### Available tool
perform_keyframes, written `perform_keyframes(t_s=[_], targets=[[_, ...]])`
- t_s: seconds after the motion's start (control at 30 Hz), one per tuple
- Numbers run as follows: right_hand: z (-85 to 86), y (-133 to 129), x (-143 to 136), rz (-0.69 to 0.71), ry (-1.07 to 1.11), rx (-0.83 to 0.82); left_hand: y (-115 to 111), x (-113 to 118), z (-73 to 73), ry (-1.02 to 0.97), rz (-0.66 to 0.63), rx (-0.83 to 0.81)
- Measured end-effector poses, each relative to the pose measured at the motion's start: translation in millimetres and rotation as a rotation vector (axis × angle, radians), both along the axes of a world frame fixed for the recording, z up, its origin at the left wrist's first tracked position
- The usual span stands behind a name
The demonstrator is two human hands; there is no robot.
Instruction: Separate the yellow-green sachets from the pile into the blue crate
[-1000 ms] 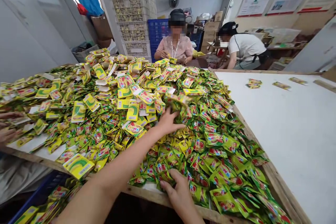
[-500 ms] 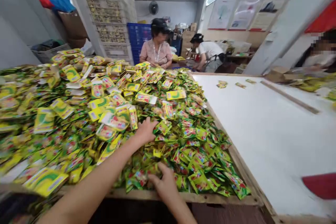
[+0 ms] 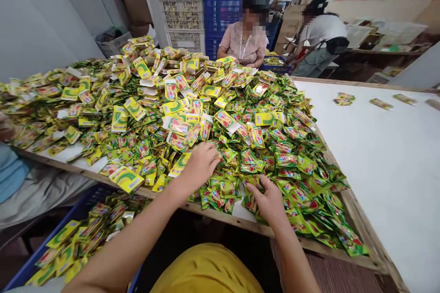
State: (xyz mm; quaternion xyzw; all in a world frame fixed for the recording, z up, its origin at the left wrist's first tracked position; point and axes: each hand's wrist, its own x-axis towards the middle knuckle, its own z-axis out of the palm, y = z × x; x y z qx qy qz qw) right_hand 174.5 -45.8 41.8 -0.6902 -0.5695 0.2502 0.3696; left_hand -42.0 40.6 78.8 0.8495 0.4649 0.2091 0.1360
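A wide heap of small green sachets (image 3: 288, 160) and yellow flat boxes (image 3: 127, 178) covers the table before me. My left hand (image 3: 202, 161) rests at the heap's near middle, fingers curled down among the sachets; whatever they hold is hidden beneath them. To its right, my right hand (image 3: 270, 199) touches the green sachets near the front edge, its thumb and forefinger apart. Between the two hands lies a loose cluster of sachets (image 3: 223, 190). Several yellow boxes sit just beyond my left hand, some with their white flaps open.
A wooden rim (image 3: 357, 210) borders the heap, with a white tabletop (image 3: 385, 146) to the right. Below at left stands a blue crate (image 3: 20, 279) of yellow boxes. One person (image 3: 244, 41) sits across the heap; another (image 3: 319, 36) bends behind. A sleeve (image 3: 12, 174) shows at left.
The view has tilted down and turned left, bringing the blue crate into sight. My left hand's fingers have curled. Bare white table now shows near my right hand.
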Motion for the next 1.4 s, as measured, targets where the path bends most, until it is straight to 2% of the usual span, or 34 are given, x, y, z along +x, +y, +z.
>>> perform_keyframes(t_s=[0.07,0.17,0.27,0.33,0.43,0.57,0.7,0.87,0.93,1.0,1.13,1.2,1.3,1.4], targets=[[-5.9,-2.3,-2.5,0.023,0.161,-0.066,-27.1,11.3,-24.0,-0.091,0.012,-0.103],[-17.0,-5.1,-5.6,-0.001,0.412,-0.226,-56.7,24.5,-56.7,-0.081,-0.026,-0.202],[-23.0,-9.6,-4.6,-0.045,0.496,-0.271,-56.4,28.2,-67.9,-0.213,-0.116,-0.286],[-23.9,-12.3,-3.0,-0.059,0.474,-0.239,-41.6,31.4,-66.3,-0.329,-0.109,-0.3],[-25.0,-13.3,-0.5,-0.074,0.367,-0.179,-18.2,44.2,-63.7,-0.33,-0.018,-0.263],[-29.1,-13.6,6.7,-0.112,0.241,-0.052,-13.3,58.5,-69.1,-0.3,-0.009,-0.277],[-28.4,-17.9,13.8,-0.126,0.459,0.002,-15.7,45.6,-71.2,-0.415,0.056,-0.302],[-6.9,-8.6,-2.2,-0.22,0.77,0.093,-3.8,30.4,-54.5,-0.647,0.234,-0.313],[4.7,0.2,-18.3,-0.166,0.853,0.08,-4.5,31.7,-44.8,-0.707,0.254,-0.34],[12.8,9.0,-36.3,-0.108,0.904,0.048,-11.3,34.3,-35.7,-0.796,0.218,-0.418],[11.4,21.3,-61.7,-0.047,0.893,0.02,-32.0,33.3,-23.4,-1.025,0.154,-0.558],[6.0,24.2,-65.0,-0.034,0.842,0.006,-38.3,29.8,-21.6,-1.06,0.162,-0.588],[2.1,27.8,-60.5,-0.097,0.644,0.053,-40.6,26.1,-24.5,-1.119,0.131,-0.687],[4.2,29.3,-54.1,-0.026,0.534,0.029,-39.3,22.8,-29.2,-1.1,0.099,-0.694]])
